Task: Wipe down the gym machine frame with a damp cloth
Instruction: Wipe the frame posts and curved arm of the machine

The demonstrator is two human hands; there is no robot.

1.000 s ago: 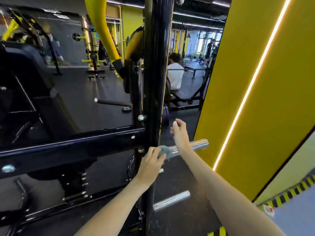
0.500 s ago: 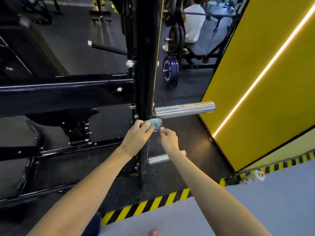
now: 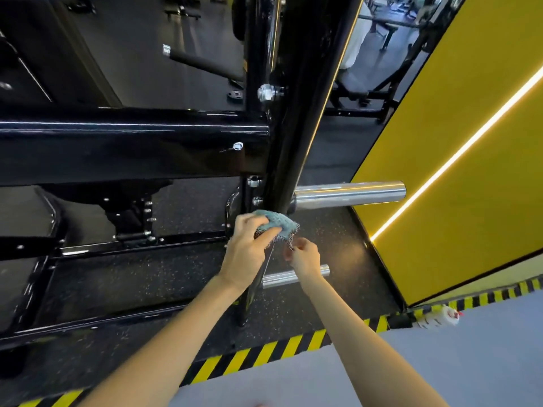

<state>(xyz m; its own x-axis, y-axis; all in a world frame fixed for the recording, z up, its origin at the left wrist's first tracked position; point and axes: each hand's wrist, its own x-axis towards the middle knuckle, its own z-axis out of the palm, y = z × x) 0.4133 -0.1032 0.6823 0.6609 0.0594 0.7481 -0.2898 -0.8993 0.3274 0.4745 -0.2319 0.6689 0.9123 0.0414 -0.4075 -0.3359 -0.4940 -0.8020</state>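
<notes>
The black gym machine frame has a glossy upright post (image 3: 296, 113) and a horizontal beam (image 3: 123, 136) joining it from the left. A small teal cloth (image 3: 277, 222) is pressed against the lower part of the post, just under the upper chrome peg (image 3: 349, 193). My left hand (image 3: 249, 248) grips the cloth from the left side of the post. My right hand (image 3: 304, 258) pinches the cloth's lower right corner, in front of the lower chrome peg (image 3: 289, 277). The post's base is partly hidden behind my left wrist.
A yellow wall panel (image 3: 458, 160) with a lit strip stands close on the right. Black-and-yellow hazard tape (image 3: 258, 355) marks the edge of the speckled rubber floor. A white spray bottle (image 3: 437, 317) lies by the wall's foot. Lower frame rails (image 3: 111, 248) run left.
My view has tilted downward and closer to the post. Both hands with the cloth moved down from the upper chrome peg to the post below it; my right hand now pinches the cloth's corner.
</notes>
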